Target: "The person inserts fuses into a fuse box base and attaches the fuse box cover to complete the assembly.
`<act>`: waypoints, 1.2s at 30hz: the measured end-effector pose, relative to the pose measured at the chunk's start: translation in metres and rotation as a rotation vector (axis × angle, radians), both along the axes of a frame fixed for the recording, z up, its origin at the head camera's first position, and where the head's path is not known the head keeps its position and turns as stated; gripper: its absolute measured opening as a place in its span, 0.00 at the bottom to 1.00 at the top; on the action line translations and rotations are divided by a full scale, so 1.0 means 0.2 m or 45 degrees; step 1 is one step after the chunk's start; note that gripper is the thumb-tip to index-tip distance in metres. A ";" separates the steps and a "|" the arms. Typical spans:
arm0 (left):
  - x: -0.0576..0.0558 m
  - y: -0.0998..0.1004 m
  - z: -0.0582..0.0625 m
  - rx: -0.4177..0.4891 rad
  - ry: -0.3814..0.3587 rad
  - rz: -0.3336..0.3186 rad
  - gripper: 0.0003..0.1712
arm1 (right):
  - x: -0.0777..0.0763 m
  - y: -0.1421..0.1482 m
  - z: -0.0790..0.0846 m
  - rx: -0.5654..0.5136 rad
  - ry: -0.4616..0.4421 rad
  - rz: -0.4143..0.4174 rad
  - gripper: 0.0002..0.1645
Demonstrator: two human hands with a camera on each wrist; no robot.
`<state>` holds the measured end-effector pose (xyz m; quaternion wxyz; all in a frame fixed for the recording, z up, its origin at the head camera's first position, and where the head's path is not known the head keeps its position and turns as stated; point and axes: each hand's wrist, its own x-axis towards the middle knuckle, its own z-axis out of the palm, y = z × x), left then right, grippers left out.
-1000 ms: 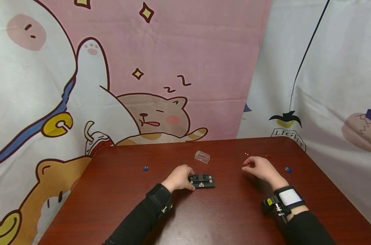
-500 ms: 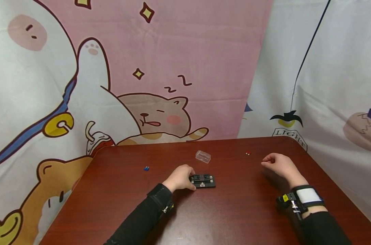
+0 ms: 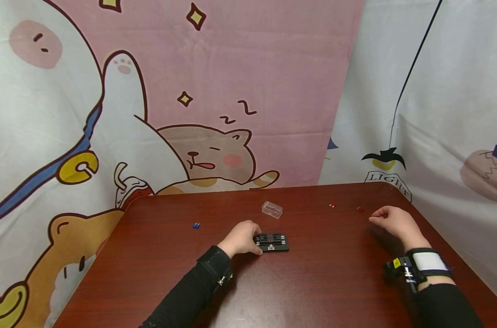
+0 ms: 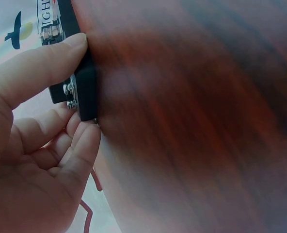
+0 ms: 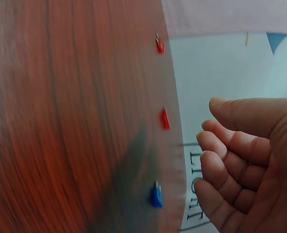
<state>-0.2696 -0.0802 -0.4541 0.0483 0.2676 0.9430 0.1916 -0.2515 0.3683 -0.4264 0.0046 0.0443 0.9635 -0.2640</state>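
Note:
A black terminal block [image 3: 273, 243] with metal screws lies on the table, and my left hand [image 3: 241, 238] grips its left end between thumb and fingers. In the left wrist view the thumb overlaps the face of the block [image 4: 87, 92] while the fingertips meet its end. Over the table's right side, my right hand [image 3: 398, 224] has loosely bent fingers and holds nothing. The right wrist view shows two small red crimp terminals with metal ends, a farther one [image 5: 160, 44] and a nearer one [image 5: 165, 119], plus a blue crimp terminal [image 5: 156, 196] that the right hand hides from the head camera.
Behind the block stands a clear plastic cover [image 3: 272, 209]. Another blue crimp terminal [image 3: 196, 225] lies left of the left hand. The brown table [image 3: 297, 291] ends at the back against a printed cloth [image 3: 289, 82].
My right hand has moved rightward past the red crimp terminals, covering the right blue one in the head view. My left hand has stayed on the terminal block.

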 end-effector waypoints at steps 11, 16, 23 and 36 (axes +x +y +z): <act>0.00 0.00 0.01 -0.002 0.000 -0.001 0.24 | 0.02 0.13 0.04 0.004 -0.100 -0.108 0.28; 0.00 0.00 0.00 0.006 -0.008 0.007 0.25 | 0.00 0.15 0.04 0.013 -0.172 -0.195 0.27; 0.00 -0.01 0.00 0.006 -0.003 0.002 0.25 | 0.00 0.17 0.05 0.018 -0.245 -0.227 0.26; 0.00 0.00 0.00 0.000 -0.006 -0.001 0.25 | -0.01 0.19 0.00 0.069 -0.355 -0.253 0.23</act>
